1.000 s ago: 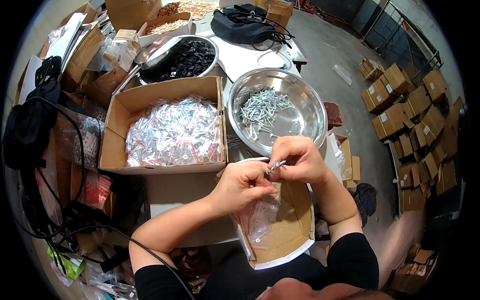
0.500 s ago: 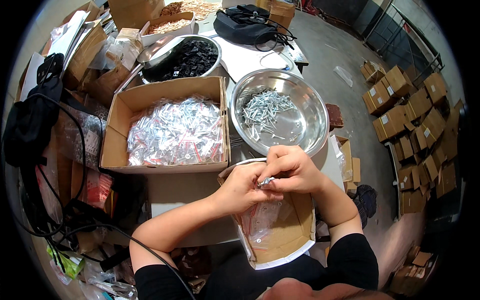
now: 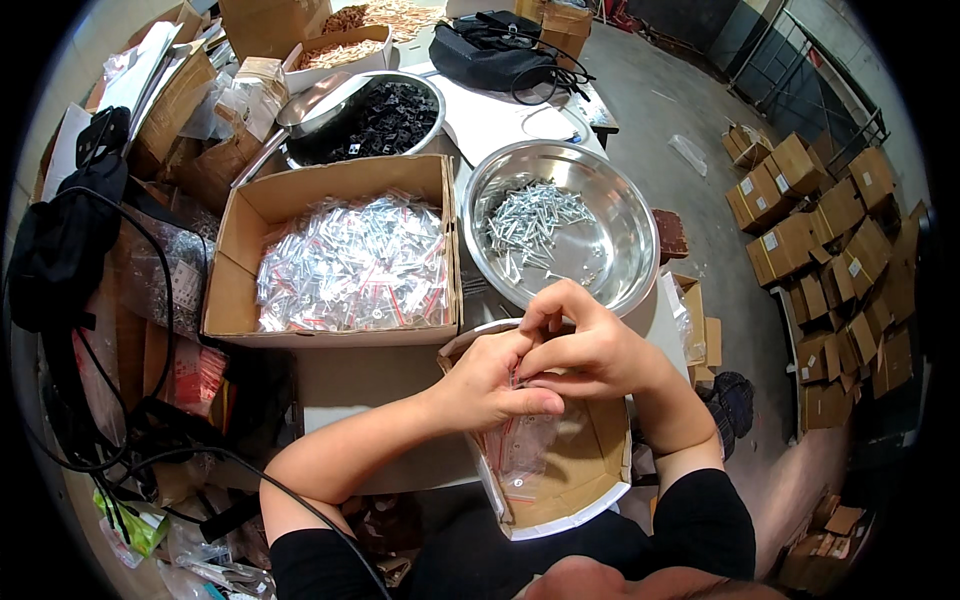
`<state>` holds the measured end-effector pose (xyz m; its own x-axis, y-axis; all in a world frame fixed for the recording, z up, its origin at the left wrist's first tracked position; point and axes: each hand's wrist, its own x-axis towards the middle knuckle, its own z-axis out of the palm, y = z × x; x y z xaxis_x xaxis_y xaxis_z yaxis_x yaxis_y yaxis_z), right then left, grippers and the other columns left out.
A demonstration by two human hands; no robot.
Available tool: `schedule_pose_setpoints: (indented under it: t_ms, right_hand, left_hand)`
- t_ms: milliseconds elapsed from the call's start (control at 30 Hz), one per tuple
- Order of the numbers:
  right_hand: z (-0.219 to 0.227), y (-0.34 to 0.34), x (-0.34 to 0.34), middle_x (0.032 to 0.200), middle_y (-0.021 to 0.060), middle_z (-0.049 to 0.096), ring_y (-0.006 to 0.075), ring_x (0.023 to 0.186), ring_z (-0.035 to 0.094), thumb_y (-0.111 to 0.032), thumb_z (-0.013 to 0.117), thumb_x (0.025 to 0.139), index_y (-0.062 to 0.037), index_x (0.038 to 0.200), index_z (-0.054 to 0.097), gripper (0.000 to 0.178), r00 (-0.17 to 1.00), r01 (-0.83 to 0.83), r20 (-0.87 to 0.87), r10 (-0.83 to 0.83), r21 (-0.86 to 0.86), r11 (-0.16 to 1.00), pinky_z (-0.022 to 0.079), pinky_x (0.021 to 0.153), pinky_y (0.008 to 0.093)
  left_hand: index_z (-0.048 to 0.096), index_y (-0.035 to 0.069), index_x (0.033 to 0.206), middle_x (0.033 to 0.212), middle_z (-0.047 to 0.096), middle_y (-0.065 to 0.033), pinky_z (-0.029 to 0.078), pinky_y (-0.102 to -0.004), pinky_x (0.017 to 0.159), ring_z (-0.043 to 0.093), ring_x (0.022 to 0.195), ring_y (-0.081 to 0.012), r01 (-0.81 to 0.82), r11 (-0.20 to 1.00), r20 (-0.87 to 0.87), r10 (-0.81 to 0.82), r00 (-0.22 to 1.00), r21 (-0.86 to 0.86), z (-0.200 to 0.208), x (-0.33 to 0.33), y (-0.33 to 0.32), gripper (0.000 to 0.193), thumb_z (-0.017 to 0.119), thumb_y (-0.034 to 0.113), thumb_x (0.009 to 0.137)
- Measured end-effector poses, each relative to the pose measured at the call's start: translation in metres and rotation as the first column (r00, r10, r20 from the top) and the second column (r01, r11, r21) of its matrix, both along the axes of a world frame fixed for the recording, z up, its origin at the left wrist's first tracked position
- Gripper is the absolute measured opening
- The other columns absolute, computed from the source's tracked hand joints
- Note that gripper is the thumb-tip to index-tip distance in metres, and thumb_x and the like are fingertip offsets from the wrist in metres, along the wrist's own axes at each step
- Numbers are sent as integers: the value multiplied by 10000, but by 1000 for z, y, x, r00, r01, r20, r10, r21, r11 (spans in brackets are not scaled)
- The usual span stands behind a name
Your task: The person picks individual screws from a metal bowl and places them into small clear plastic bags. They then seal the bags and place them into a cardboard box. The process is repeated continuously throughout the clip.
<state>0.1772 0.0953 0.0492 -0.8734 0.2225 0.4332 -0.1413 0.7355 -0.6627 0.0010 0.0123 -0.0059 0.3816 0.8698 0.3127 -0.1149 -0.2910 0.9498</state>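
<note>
My left hand and my right hand meet above a small open cardboard box. My left fingers are closed on a small clear plastic bag, of which only a sliver shows between the hands. Against its opening, my right hand has thumb and fingers pinched together; what they hold, if anything, is hidden. Below the hands, several flat clear bags with red strips and small washer-like pieces lie in the box. Just beyond is a steel bowl with a heap of silver screws.
At the left stands a large cardboard box full of filled clear bags. Behind it, a metal basin holds black parts and a scoop. A black bag lies at the back. Cartons are stacked on the right.
The silver screws that showed at my right fingertips are out of sight. My right fingers have shifted in against my left hand, and my left thumb now stretches out below them.
</note>
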Motion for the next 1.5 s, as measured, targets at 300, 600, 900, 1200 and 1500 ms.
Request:
schedule_pose_setpoints:
  t_ms: [300,600,900,1200,1500]
  right_hand:
    - [9,7,13,892,94,655,229,798,643,-47,800,712,-44,840,694,166,964,261,-59,-258,49,964,517,689,318]
    - [15,-3,10,817,103,596,257,741,597,-4,710,767,-23,884,634,141,972,214,112,-208,-52,975,488,644,325]
    - [8,22,18,779,86,555,213,733,557,-49,672,795,-12,794,598,83,947,320,-12,-322,-88,943,442,648,313]
    - [-14,46,18,837,108,639,219,767,631,-144,674,809,-12,874,650,149,783,591,195,-591,65,804,485,650,332]
    - [-26,59,17,922,125,669,301,890,642,-213,719,774,-48,927,670,231,637,556,446,-628,298,776,507,766,402]
  left_hand:
    - [548,-11,1086,1046,613,-133,489,-351,854,620,946,-262,-462,866,33,465,885,190,4,13,-8,334,720,141,843]
    - [588,-1,877,845,602,-131,487,-353,691,593,772,-286,-447,764,-180,576,797,466,26,6,-11,79,642,-19,823]
    - [544,0,927,849,530,-31,386,-213,635,446,697,-85,-659,636,-128,752,647,403,65,-43,-17,17,548,-16,932]
    - [622,38,881,827,612,-111,525,-387,696,633,806,-288,-42,918,-751,347,562,393,42,0,-21,183,719,159,785]
    - [673,5,907,883,660,-144,553,-344,678,666,866,-250,232,966,-981,73,179,114,14,28,-27,388,741,358,762]
